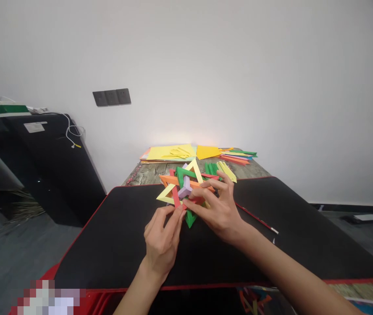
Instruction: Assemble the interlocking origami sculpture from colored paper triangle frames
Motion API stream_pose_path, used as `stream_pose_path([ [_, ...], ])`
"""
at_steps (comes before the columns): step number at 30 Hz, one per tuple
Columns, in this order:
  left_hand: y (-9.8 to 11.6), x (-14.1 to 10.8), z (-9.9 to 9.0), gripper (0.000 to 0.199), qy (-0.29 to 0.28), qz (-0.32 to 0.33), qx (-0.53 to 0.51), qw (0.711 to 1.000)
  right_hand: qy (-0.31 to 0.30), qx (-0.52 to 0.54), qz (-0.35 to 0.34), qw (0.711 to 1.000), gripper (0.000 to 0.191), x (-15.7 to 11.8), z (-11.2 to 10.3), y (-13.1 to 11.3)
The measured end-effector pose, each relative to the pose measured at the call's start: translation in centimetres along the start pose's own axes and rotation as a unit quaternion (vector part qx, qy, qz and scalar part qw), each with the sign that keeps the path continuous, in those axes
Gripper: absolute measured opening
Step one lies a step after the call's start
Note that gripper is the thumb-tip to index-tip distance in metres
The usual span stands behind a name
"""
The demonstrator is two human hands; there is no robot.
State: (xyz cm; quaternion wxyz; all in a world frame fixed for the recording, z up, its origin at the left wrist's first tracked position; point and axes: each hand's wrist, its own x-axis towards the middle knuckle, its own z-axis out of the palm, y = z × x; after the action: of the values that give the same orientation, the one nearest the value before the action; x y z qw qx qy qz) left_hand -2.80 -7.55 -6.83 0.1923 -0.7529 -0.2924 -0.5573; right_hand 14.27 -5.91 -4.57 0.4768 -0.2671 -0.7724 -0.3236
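A star-shaped folded-paper model (175,195) of interlocking red, orange, yellow, green and purple strips is between my hands, above the black mat (117,245). My left hand (163,238) pinches a red strip at the model's near lower edge. Reaching in from the right, my right hand (217,205) has its thumb and index finger closed on the same red part, while its other fingers curl over the model's right side. My right fingers hide part of that side. A green point sticks out below, between the two hands.
Green folded strips (211,169) and pale yellow folded strips (227,171) lie behind the model. Yellow paper sheets (169,152) and more coloured strips (238,155) sit by the wall. A red pencil (258,219) rests on the mat at right. Red stools (99,302) stand below the near edge.
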Motion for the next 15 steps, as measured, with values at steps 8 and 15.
stream_pose_path([
  [8, -0.1, -0.5, -0.1, 0.026, 0.007, 0.019, -0.013, 1.000, 0.049, 0.008, 0.063, 0.997, 0.018, -0.5, -1.4, -0.4],
  [15, -0.3, -2.2, -1.4, 0.032, 0.009, -0.077, -0.121, 0.990, 0.064, 0.287, 0.586, 0.755, 0.049, -4.3, -3.3, -0.5],
])
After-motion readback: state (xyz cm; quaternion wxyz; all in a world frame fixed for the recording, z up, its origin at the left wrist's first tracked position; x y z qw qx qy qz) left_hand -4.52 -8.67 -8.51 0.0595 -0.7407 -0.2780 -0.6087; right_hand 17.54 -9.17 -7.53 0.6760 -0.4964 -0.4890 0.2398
